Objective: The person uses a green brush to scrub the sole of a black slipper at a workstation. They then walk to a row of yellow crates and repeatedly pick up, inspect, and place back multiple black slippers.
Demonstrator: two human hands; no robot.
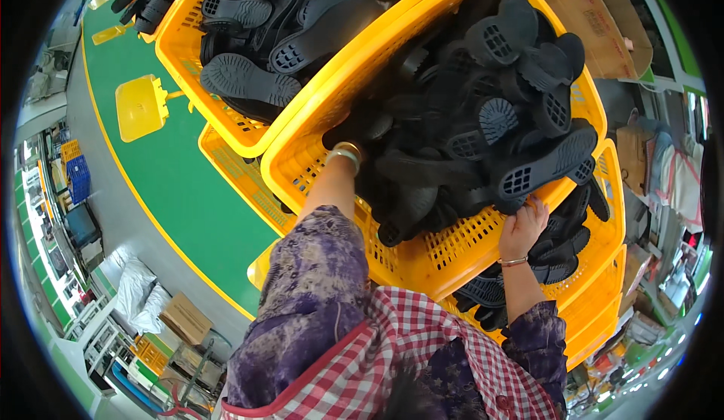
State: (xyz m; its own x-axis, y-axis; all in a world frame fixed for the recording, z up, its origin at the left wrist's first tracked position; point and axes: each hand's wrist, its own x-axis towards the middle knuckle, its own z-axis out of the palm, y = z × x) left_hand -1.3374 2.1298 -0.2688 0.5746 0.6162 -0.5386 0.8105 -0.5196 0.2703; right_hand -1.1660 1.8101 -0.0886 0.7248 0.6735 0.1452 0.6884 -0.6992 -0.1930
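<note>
A yellow plastic crate (pixel 430 263) heaped with black shoe soles (pixel 498 122) is tilted in front of me. My left arm reaches into its left side, bangles (pixel 345 151) at the wrist; that hand is lost in shadow among the soles, so its fingers do not show. At the near right, my right hand (pixel 525 228) has its fingers curled over the crate's rim. Just above those fingers lies a long sole (pixel 549 165) with a grid-patterned heel. Another stack of soles (pixel 562 231) sits in a crate below, beside my right wrist.
Behind on the left stands a second yellow crate (pixel 175 58) full of soles. More yellow crates (pixel 596 299) are stacked below at the right. A cardboard box (pixel 592 20) stands at the far right. On the green floor (pixel 188 186) is a yellow flat piece (pixel 141 108).
</note>
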